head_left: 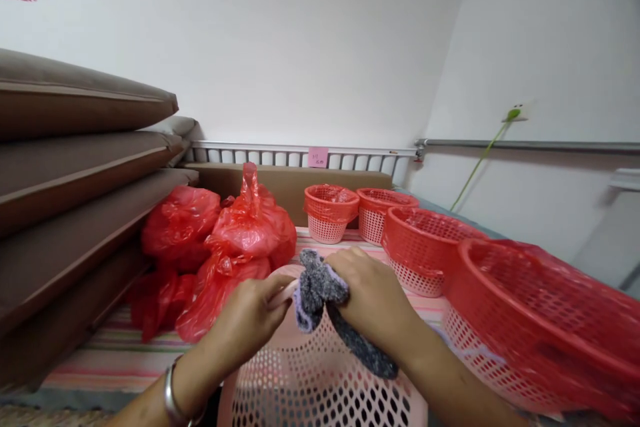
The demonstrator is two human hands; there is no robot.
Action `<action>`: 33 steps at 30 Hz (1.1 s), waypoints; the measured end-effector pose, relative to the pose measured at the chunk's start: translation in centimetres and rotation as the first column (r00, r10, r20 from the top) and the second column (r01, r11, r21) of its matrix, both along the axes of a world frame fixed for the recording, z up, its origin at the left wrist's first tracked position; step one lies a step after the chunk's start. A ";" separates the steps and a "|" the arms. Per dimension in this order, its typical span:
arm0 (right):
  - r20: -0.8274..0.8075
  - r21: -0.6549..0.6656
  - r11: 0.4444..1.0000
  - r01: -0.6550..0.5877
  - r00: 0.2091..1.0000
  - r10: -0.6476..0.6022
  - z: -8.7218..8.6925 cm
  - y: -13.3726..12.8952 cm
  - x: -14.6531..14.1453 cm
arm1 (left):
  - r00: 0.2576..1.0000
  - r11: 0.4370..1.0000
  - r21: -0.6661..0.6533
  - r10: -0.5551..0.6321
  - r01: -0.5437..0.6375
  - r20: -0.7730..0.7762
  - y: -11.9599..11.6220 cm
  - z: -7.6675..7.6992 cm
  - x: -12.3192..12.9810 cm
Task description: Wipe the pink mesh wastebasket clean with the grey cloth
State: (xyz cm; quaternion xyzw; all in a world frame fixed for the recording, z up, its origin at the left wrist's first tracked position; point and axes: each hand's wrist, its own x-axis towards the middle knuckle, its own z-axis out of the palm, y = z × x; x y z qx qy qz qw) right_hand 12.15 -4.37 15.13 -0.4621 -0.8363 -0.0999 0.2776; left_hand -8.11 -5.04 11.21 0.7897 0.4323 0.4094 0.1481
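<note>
In front of me, over a pale pink plastic basket (320, 387), both hands meet at a fuzzy dark grey knit piece with lavender edges, which looks like a sock (317, 290). My right hand (373, 300) is closed around it, and a grey end hangs below the palm. My left hand (255, 310), with a silver bangle at the wrist, is closed on a slim pale pink piece (284, 295) whose tip touches the knit's lavender edge. Whether that pink piece is separate from the basket I cannot tell.
Red plastic bags (250, 227), filled and knotted, sit on the striped cloth (110, 347) at left, beside stacked brown cushions (75, 153). Several red-lined baskets (425, 240) line the right side. A radiator (280, 155) runs along the back wall.
</note>
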 end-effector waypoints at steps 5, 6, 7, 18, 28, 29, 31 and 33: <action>-0.143 0.005 0.999 0.050 0.989 -0.049 -2.6 1.3 0.8 | 0.973 0.972 -0.233 0.040 0.014 0.225 0.9 -1.7 0.3; -0.181 0.007 0.998 0.070 0.981 -0.068 -3.2 1.5 1.3 | 0.969 0.971 -0.238 0.047 0.012 0.243 0.9 -1.9 0.1; -0.220 0.001 0.996 0.094 0.971 -0.092 -3.9 1.7 1.9 | 0.963 0.970 -0.243 0.055 0.012 0.265 0.8 -2.2 -0.3; -0.609 -0.366 0.903 0.226 0.675 -0.416 -13.5 0.5 6.9 | 0.902 0.937 -0.279 0.296 -0.211 0.314 -1.0 -6.0 -4.4; -0.215 0.026 1.000 0.009 0.977 -0.004 -2.3 -1.0 2.2 | 0.982 1.000 -0.024 -0.008 0.004 -0.187 0.3 1.3 -0.7; -0.174 0.015 1.000 -0.007 0.985 0.009 -2.2 -0.7 1.7 | 0.987 0.999 -0.018 -0.046 0.043 -0.157 0.6 1.3 0.1; -0.140 -0.005 1.000 -0.014 0.990 0.013 -2.8 0.1 1.1 | 0.989 0.989 -0.051 -0.141 0.139 -0.053 1.3 0.7 1.1; -0.176 -0.016 1.000 0.003 0.984 -0.006 -3.9 1.3 1.4 | 0.983 0.977 -0.112 -0.180 0.183 0.042 2.0 0.0 0.8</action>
